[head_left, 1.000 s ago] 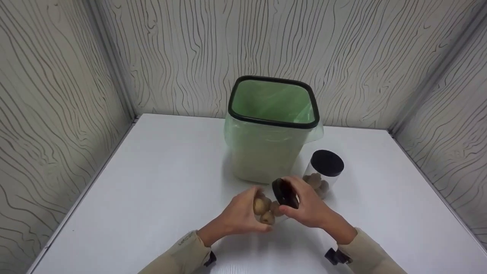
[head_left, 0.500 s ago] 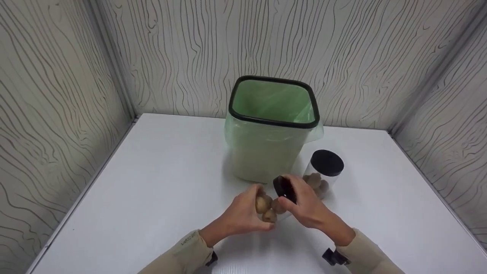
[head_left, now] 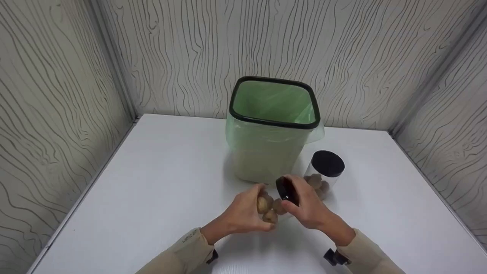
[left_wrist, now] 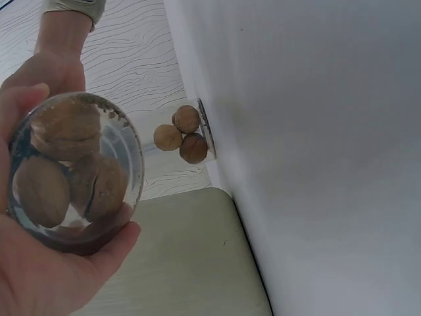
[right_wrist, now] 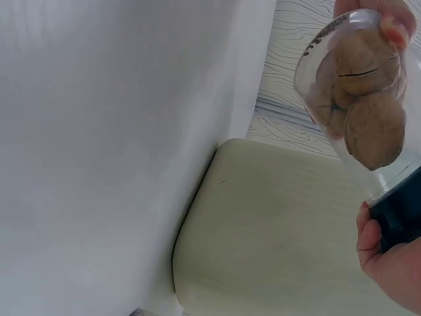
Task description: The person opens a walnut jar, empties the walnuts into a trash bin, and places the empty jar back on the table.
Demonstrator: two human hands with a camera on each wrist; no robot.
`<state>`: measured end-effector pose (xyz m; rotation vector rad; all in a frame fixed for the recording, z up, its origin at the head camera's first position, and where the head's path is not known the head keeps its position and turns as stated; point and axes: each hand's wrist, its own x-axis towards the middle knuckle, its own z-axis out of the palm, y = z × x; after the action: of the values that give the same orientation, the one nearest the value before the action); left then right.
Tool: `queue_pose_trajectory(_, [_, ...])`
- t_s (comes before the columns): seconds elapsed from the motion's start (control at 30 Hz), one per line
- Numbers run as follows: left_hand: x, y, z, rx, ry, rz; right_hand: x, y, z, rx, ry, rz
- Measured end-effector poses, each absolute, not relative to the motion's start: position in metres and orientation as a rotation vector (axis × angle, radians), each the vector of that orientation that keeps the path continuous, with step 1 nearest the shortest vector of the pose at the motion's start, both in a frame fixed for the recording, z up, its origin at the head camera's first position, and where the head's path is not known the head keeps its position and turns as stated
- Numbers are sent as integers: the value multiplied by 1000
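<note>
A clear jar (right_wrist: 362, 172) of walnuts (right_wrist: 375, 128) is held off the table, tilted on its side. My left hand (head_left: 243, 211) grips it around the base end, where walnuts (left_wrist: 41, 191) show through the bottom in the left wrist view. On the other end is a black lid (head_left: 286, 191), which my right hand (head_left: 310, 207) holds with fingers and thumb around its rim. In the right wrist view the lid (right_wrist: 400, 207) sits at the jar's mouth; whether it is loose I cannot tell.
Just beyond my right hand, a second clear jar (head_left: 334, 180) with a black lid stands upright, walnuts inside. A pale bin (head_left: 262, 156) with a black rim and green liner stands behind the hands on the white table (head_left: 159, 171). Patterned walls (head_left: 190, 57) enclose the table.
Both hands and the jar have shifted very slightly to the right. My right hand's fingers have moved a little around the lid. The bin and second jar stay put.
</note>
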<state>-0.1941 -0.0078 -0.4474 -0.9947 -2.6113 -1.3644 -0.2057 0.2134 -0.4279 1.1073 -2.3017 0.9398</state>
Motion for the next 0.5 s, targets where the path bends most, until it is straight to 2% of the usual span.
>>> queue_pose_trajectory(0.5, [-201,-12,-446,-1089,-2684,-1430,-212,221,-428,1252,-2229,773])
